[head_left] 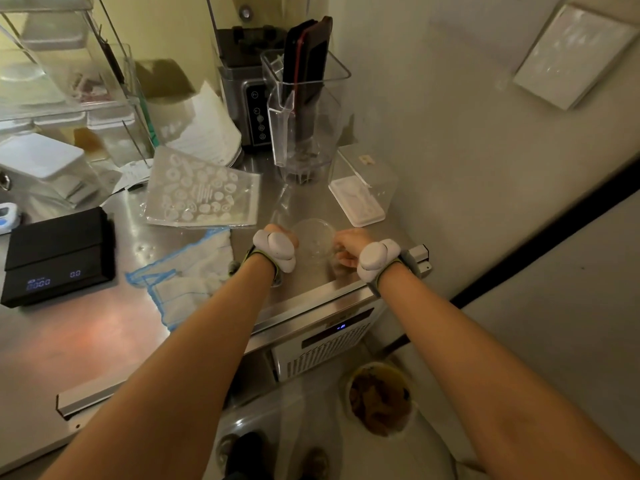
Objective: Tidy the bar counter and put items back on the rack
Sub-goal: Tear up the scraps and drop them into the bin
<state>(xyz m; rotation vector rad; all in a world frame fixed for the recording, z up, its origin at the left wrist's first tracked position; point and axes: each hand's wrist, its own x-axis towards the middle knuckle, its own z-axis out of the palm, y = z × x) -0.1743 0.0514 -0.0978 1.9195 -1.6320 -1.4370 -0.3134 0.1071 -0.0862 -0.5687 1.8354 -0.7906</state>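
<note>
A clear plastic cup (314, 239) stands on the steel counter (104, 341) near its right front corner. My left hand (282, 237) grips the cup's left side and my right hand (349, 245) grips its right side; both wrists wear white sensor bands. A white cloth with blue edging (188, 271) lies just left of my left arm. Behind it is a printed plastic bag (202, 190). A clear acrylic rack (65, 64) stands at the back left.
A black scale (59, 254) sits at the left. A blender base (242, 95) and a clear blender jug (304, 116) stand at the back, a clear lidded box (363, 188) right of them. A bin (379, 398) is on the floor below.
</note>
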